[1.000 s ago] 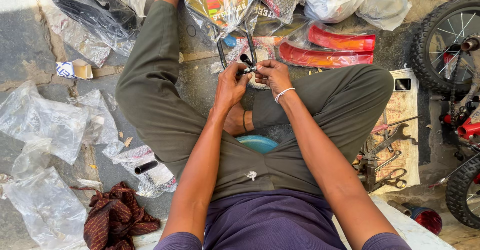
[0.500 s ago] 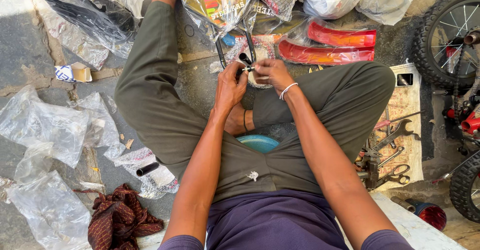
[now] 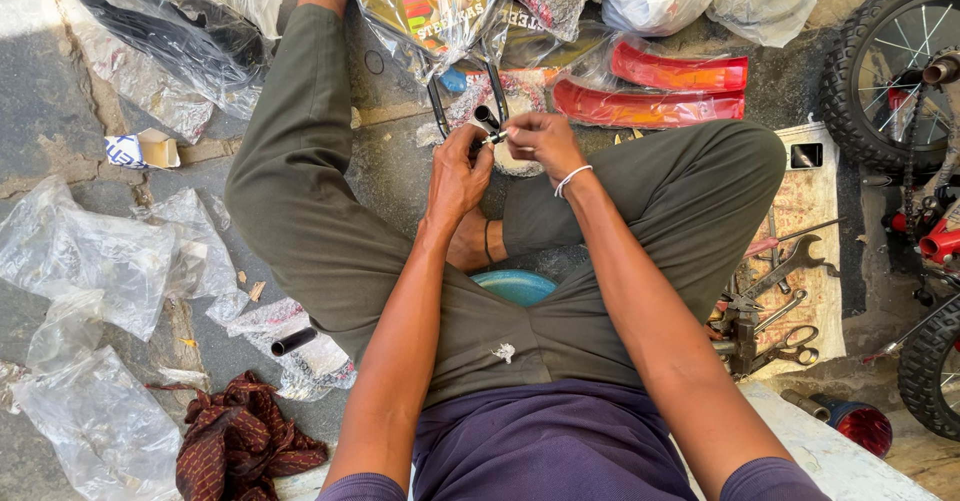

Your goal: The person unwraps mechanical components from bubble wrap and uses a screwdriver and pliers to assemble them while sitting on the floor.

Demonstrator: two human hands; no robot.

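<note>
The person sits cross-legged on the paved floor (image 3: 60, 91), both hands raised together over the crossed legs. The left hand (image 3: 457, 176) is closed around a black tubular part (image 3: 486, 119), whose open end shows just above the thumb. The right hand (image 3: 540, 141) is closed in a pinch on a small metal piece (image 3: 495, 138), held against the side of the black tubular part; what kind of fastener it is cannot be told at this size. The two hands touch at the fingertips.

Positions relative to the black tubular part:
- Just behind it, a curved black frame (image 3: 440, 111) runs under a clear bag of colourful printed parts (image 3: 430, 1).
- To its right, two red mudguards (image 3: 660, 86) lie in clear wrapping.
- Well to its right, a cloth (image 3: 815, 261) carries spanners (image 3: 790, 261) and scissors (image 3: 795, 346) (laid loosely, some overlapping).
- Far right, small bicycle wheels (image 3: 900, 51) with knobbly tyres.
- Below it, between the legs, a blue bowl (image 3: 515, 286).
- To its left and lower left, crumpled clear plastic bags (image 3: 90, 261), a dark red cloth (image 3: 240, 441) and a short black tube (image 3: 293, 341).
</note>
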